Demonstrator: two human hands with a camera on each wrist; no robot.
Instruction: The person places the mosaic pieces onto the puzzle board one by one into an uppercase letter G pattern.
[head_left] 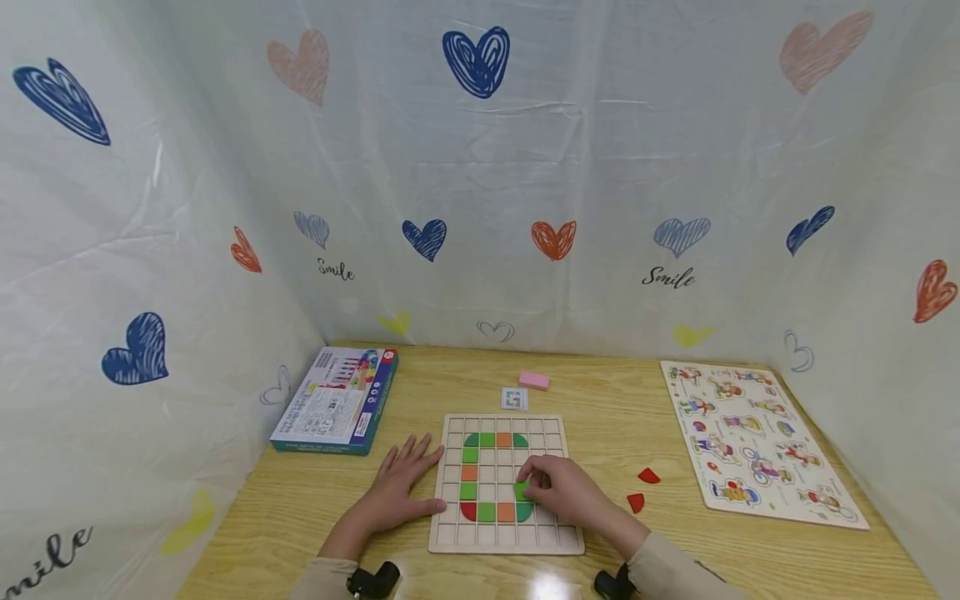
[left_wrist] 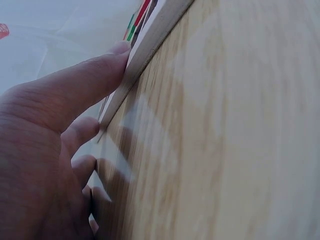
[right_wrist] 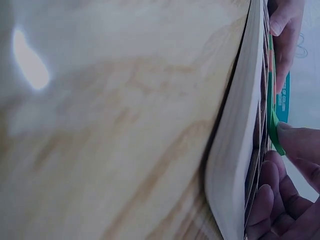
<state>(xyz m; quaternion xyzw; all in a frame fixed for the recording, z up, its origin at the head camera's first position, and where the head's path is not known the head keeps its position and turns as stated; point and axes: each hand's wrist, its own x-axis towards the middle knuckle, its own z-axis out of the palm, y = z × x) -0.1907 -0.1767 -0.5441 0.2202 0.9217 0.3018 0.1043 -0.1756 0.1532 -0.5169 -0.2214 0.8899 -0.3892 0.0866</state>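
A wooden grid board [head_left: 506,537] lies on the table with a ring of green, orange and red tiles in its cells, the corner ones rounded. My right hand [head_left: 570,493] pinches a green square tile [head_left: 521,490] between thumb and finger over the ring's right side. In the right wrist view, that green tile [right_wrist: 276,136] stands tilted at the board's surface, with the other fingers curled below it. My left hand [head_left: 399,490] lies spread at the board's left side. Its thumb [left_wrist: 107,70] presses against the board's edge [left_wrist: 145,47] in the left wrist view.
Behind the board lie a small pattern card [head_left: 514,398] and a pink block [head_left: 534,381]. Two red quarter-round pieces [head_left: 648,476] lie to its right. A boxed set [head_left: 330,404] is at the back left, and a picture puzzle board [head_left: 761,446] on the right.
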